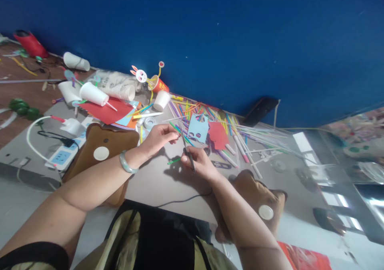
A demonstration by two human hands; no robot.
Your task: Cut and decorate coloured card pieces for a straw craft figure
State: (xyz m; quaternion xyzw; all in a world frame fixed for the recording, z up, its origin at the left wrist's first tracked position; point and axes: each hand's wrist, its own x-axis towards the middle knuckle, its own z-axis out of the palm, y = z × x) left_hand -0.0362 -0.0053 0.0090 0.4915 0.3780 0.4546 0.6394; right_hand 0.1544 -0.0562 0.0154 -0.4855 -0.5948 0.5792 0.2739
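Near the middle of the view, my left hand (163,138) is closed in a pinch by one end of a green straw (175,127). My right hand (199,163) is wrapped round a pair of dark scissors (184,144), whose blades point up towards the straw beside my left fingertips. A short green piece (174,161) lies on the grey table (150,186) just left of my right hand. Beyond my hands are a light blue sheet with cut-out holes (198,127) and a red paper piece (219,135).
Many coloured straws (240,142) spread over the table's back and right. White cups (93,94), red paper (109,109) and a power strip (64,154) are at the left. Brown cushions (100,170) flank my arms. A cable (183,201) crosses the front; a blue wall (210,42) rises behind.
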